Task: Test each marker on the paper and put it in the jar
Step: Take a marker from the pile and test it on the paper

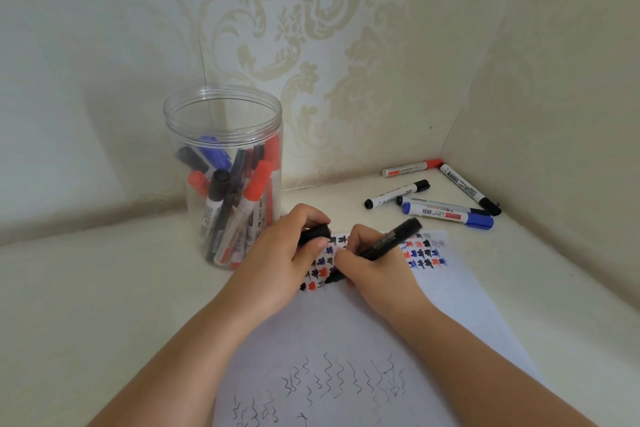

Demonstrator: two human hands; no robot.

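Note:
My right hand (372,263) grips an uncapped black marker (388,239), its tip down on the white paper (346,329) among rows of black, red and blue test marks. My left hand (289,250) holds the marker's black cap (313,234) and rests on the paper's upper left part. A clear plastic jar (225,163) stands open to the left of the hands, with several red, blue and black markers inside.
Several capped markers lie in the far right corner: a red one (410,167), black ones (398,193) (469,188) and blue ones (448,216). Patterned walls close the desk behind and on the right. Wavy pen lines cover the paper's near part.

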